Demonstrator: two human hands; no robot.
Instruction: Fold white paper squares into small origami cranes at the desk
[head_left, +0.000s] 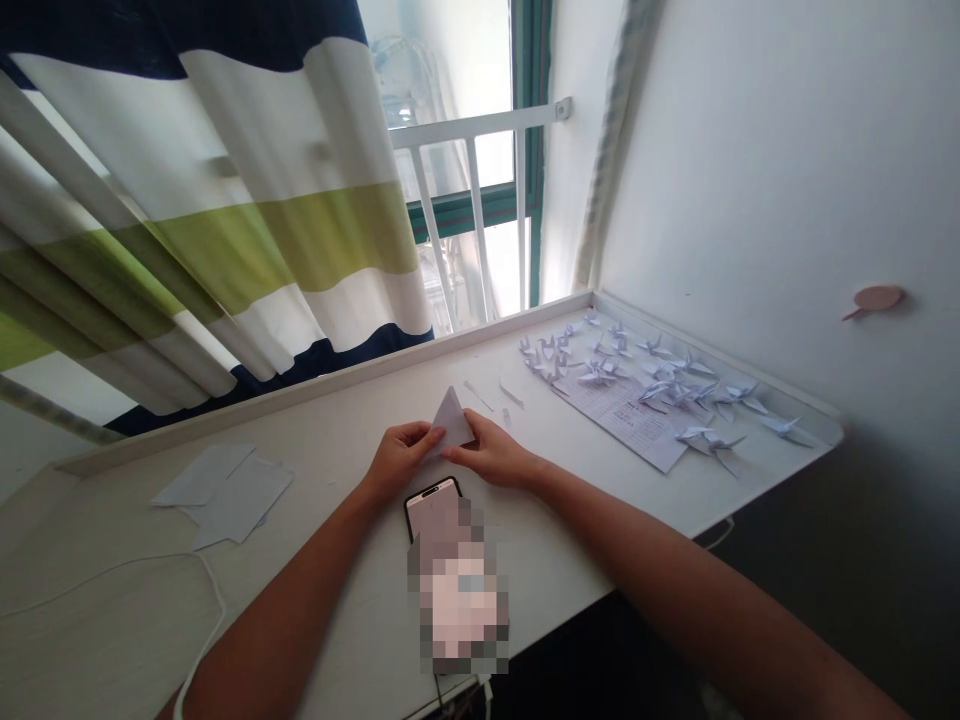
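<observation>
A white sheet of paper folded to a point [453, 418] is held up between my two hands above the table. My left hand [406, 452] pinches its left side, thumb in front. At the right edge my right hand [491, 448] grips the same paper, with the thumb low and the fingers behind. Just below the hands lies a phone [435, 515], its screen partly blurred out. Several folded paper cranes [660, 380] stand to the right, some on a printed sheet [637, 432].
Loose white paper squares [232, 490] lie at the left. Thin paper scraps [511, 390] rest beyond my hands. A white cable [214, 580] crosses the table near my left arm. A raised rim [330, 385] runs along the back, below a striped curtain [300, 220].
</observation>
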